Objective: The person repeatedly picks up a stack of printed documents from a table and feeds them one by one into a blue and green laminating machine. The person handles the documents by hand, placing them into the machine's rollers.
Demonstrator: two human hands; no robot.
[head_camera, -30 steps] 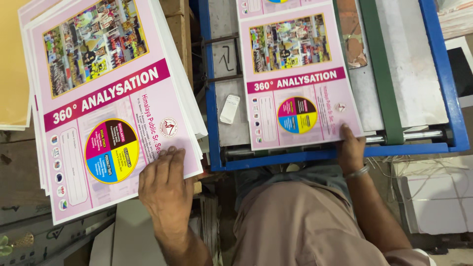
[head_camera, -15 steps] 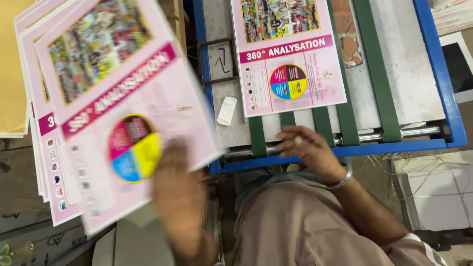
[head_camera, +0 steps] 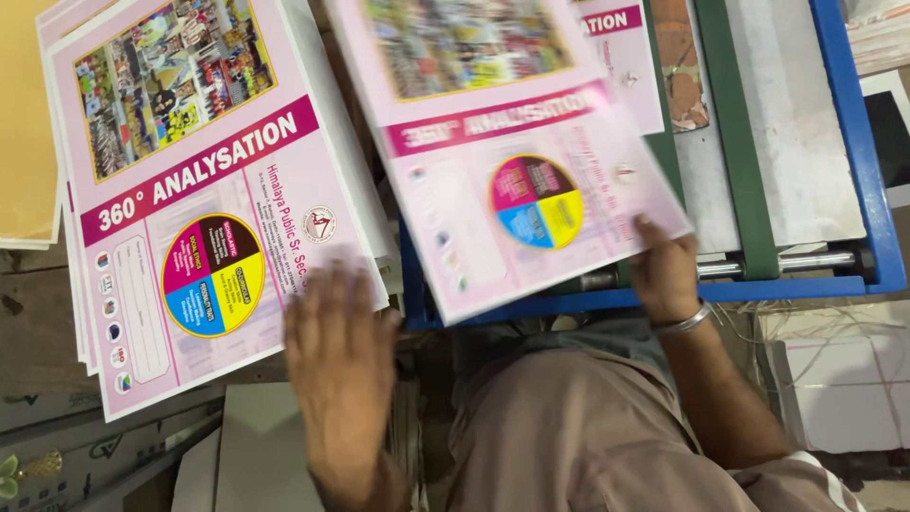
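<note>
Your right hand (head_camera: 666, 270) pinches the lower edge of a blurred pink printed sheet (head_camera: 512, 142) over the blue-framed machine bed (head_camera: 853, 171), while your left hand (head_camera: 341, 360), fingers spread and holding nothing, hovers by the pink sheet stack (head_camera: 190, 190).

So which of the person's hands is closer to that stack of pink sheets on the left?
Left. The left hand sits at the stack's lower right corner; the right hand is far off, holding a single sheet over the blue-framed machine.
</note>
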